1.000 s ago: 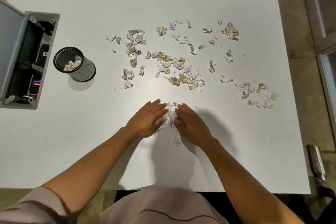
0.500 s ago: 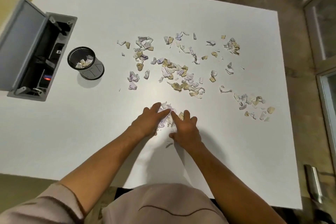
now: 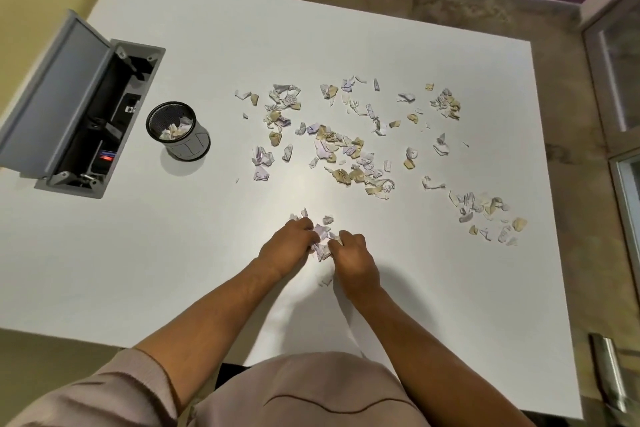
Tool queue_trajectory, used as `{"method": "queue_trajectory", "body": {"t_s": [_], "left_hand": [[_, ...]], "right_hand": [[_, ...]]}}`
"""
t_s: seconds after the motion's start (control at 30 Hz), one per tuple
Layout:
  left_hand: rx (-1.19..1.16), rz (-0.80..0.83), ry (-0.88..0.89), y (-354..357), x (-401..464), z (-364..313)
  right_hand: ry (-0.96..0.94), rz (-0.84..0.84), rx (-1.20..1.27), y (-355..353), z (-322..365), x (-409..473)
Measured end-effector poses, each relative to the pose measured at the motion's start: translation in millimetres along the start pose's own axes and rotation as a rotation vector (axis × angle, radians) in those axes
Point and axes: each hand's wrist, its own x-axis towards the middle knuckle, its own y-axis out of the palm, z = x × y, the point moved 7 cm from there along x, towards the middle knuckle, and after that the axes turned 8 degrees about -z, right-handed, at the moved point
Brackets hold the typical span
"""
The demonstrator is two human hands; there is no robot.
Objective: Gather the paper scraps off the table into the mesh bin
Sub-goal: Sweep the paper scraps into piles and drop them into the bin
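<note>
Both hands curled around a small heap of white and lilac torn paper scraps (image 3: 321,242): left hand (image 3: 289,246), right hand (image 3: 351,255). Round black mesh bin (image 3: 180,131) stands well apart at ten o'clock; left hand nearer. Most scraps (image 3: 346,149) lie at twelve o'clock.

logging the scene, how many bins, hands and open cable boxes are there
mesh bin: 1
hands: 2, left and right, both bunched on one clump of paper scraps
open cable box: 1
total: 4
</note>
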Motion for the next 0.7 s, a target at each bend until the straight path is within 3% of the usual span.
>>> {"method": "queue_trajectory", "body": {"t_s": [0.2, 0.37, 0.5, 0.7], "left_hand": [[-0.008, -0.088, 0.055, -6.9, -4.4, -4.3], [-0.321, -0.204, -0.117, -21.6, -9.6, 9.0], [-0.503, -0.277, -0.254, -40.1, -20.5, 22.2], [-0.655, -0.321, -0.355, -78.0, -29.4, 37.5]], "right_hand": [[0.126, -0.073, 0.25, 5.2, -7.0, 2.1], [0.259, -0.22, 0.564, -9.0, -15.6, 8.0], [0.585, -0.05, 0.84, 6.1, -26.1, 3.9], [0.86, -0.04, 1.086, 10.7, -16.3, 9.9]]}}
